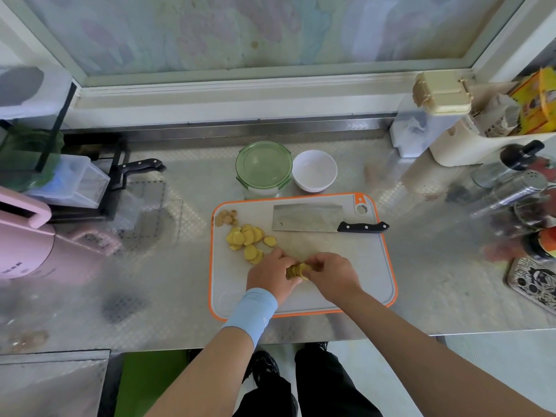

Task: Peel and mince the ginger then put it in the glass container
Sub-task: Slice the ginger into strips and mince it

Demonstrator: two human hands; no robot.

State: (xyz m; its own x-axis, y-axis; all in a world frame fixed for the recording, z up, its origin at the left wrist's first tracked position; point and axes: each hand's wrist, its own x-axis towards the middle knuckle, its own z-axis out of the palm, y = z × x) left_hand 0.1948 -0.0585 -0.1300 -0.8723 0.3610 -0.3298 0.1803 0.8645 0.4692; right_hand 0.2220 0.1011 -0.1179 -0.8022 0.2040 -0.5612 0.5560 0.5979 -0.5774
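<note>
Gripping a stack of ginger slices between left hand and right hand, fingers curled round it, seemingly just above the cutting board. Near loose slices at left, glass container behind the board.

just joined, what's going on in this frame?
A person pinches a stack of ginger slices between left hand and right hand over the cutting board. More loose slices lie to its left. The cleaver lies flat on the board, unheld. The glass container behind has its lid on; nothing is minced yet.
</note>
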